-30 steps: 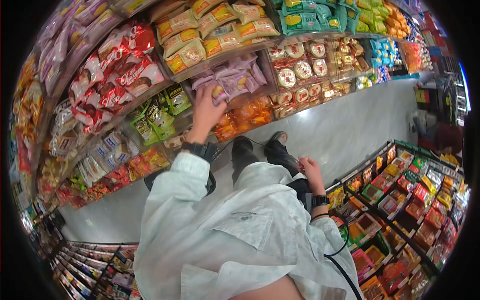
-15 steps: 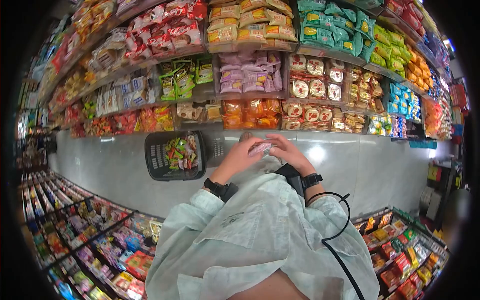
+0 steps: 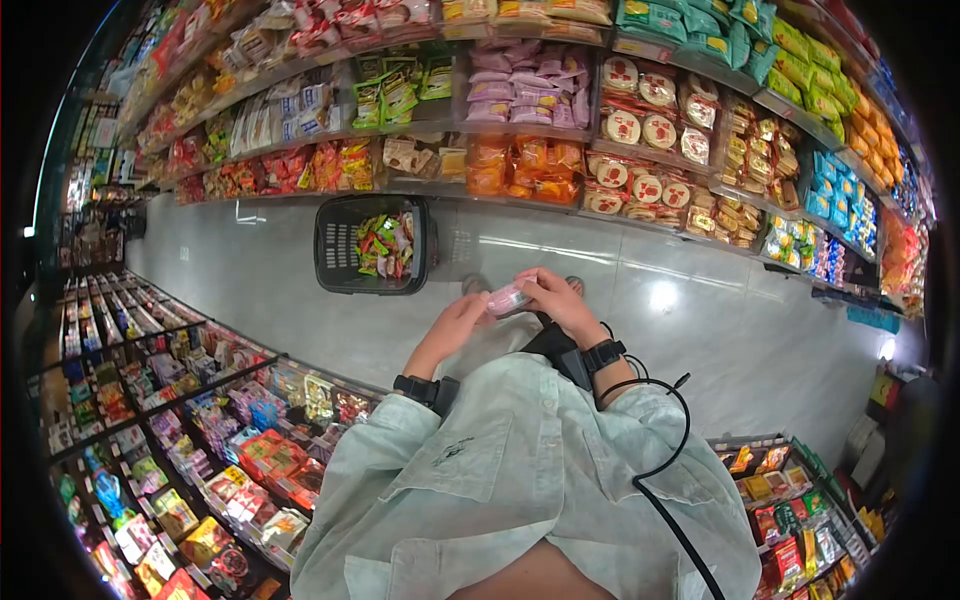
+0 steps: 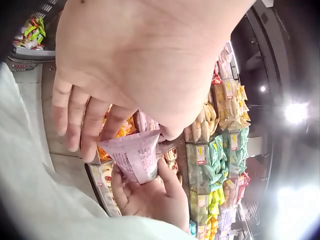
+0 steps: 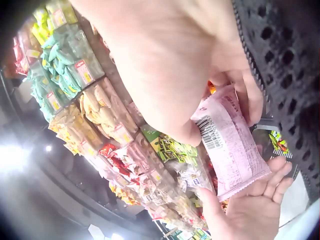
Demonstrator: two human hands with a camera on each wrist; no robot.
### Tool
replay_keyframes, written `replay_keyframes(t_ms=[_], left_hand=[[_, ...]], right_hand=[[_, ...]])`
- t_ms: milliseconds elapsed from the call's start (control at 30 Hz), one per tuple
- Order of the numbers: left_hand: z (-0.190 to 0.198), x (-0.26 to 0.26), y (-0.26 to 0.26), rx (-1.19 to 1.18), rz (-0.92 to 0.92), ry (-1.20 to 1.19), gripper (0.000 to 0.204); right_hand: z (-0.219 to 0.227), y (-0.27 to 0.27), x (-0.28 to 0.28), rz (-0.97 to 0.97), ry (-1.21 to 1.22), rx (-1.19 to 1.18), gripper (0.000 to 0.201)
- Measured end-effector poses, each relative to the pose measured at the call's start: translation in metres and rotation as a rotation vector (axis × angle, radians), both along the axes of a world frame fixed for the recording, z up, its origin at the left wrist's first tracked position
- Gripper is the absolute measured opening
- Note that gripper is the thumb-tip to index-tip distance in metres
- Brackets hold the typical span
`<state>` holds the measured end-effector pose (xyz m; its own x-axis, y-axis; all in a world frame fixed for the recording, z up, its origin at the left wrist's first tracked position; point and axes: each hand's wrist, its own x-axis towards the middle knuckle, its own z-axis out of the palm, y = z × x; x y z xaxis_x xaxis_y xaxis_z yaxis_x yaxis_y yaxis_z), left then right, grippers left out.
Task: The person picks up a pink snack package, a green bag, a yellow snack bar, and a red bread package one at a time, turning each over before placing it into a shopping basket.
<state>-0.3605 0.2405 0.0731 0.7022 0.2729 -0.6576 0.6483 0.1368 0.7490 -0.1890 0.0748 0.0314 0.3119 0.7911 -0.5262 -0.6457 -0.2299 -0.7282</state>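
Note:
A small pink wrapped snack packet [image 5: 232,145] with a barcode and fine print is held in front of the body. My right hand [image 3: 560,305] grips it, thumb on the printed face near one end and fingers behind. My left hand [image 3: 455,328] is close to the packet's other end. In the right wrist view, that left hand [image 5: 257,212] shows its palm, fingers extended and thumb apart, with the packet's crimped edge overlapping it. The left wrist view shows the packet [image 4: 132,155] between the two hands.
On the floor ahead stands a black basket [image 3: 330,270] with several small packets inside. Beyond it are shelf bins of snacks, including pink packets [image 3: 525,95], orange packs [image 3: 525,170] and teal packs [image 3: 690,20]. More display racks [image 3: 200,430] stand behind at both sides.
A second ago my left hand was in the bin of pink packets; it came back toward the body with one. Now my right hand grips that packet. The view has shifted downward, showing the basket.

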Motion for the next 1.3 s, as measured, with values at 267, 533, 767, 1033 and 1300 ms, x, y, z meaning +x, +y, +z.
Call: replay_keyframes(t_ms=[267,533,767,1033,1300], left_hand=[[-0.015,-0.09,0.015,0.106,0.087,-0.014,0.05],[-0.022,-0.241,0.044,0.177,0.321,-0.065,0.054],[-0.025,-0.318,0.056,0.036,0.42,-0.097,0.042],[-0.048,-0.329,0.092,-0.057,0.482,-0.107,0.043],[-0.035,-0.303,0.181,0.113,0.672,-0.027,0.046]], right_hand=[[0.011,0.06,-0.059,0.311,-0.146,-0.026,0.035],[0.011,0.134,-0.171,0.64,-0.177,-0.112,0.039],[0.023,0.179,-0.233,0.756,-0.179,-0.183,0.035],[0.021,0.237,-0.244,0.728,-0.12,-0.236,0.031],[0.017,0.356,-0.228,0.776,-0.113,-0.092,0.04]])
